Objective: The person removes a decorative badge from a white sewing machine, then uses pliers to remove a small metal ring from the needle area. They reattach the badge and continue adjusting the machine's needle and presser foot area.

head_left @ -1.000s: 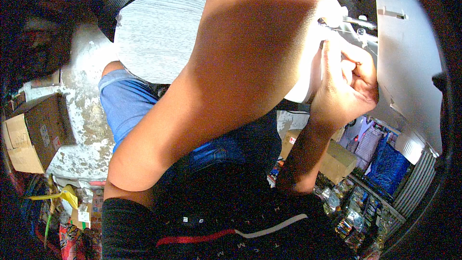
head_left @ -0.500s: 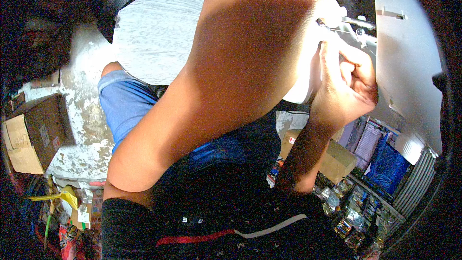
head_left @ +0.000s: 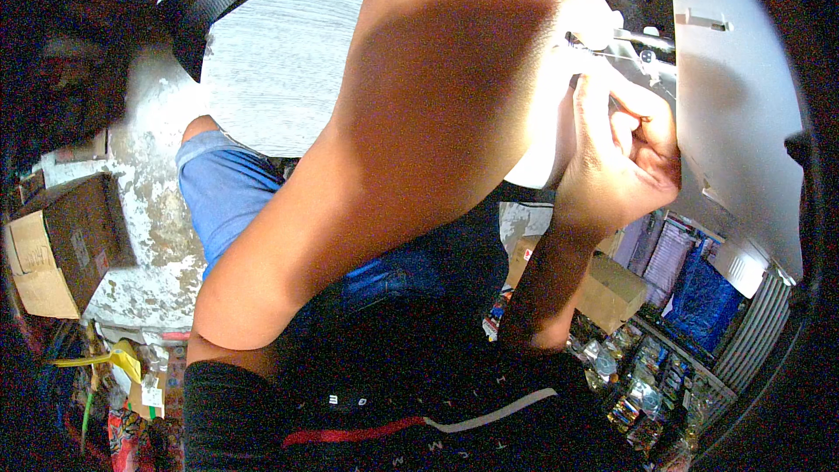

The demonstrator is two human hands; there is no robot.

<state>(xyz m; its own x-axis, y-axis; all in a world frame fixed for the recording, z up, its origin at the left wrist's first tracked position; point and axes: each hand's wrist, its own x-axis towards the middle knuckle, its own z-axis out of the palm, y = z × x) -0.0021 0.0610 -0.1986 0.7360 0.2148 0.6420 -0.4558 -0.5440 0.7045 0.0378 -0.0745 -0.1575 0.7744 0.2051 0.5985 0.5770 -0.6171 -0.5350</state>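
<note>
Shows grey streaks on white surface [head_left: 271, 61] left of fingers [head_left: 592, 109]; below them, red-and-white stripe [head_left: 360, 432] on black shirt [head_left: 393, 376].

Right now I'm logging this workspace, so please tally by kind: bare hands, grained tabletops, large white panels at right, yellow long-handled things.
Left hand and right hand: 2
Grained tabletop: 1
Large white panel: 1
Yellow long-handled thing: 1
Total: 5

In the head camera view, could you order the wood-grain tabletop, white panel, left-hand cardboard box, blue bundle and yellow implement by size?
1. Wood-grain tabletop and white panel: too alike to rank
2. Left-hand cardboard box
3. Blue bundle
4. Yellow implement
These are visible sizes only; nearness to the camera varies.
</note>
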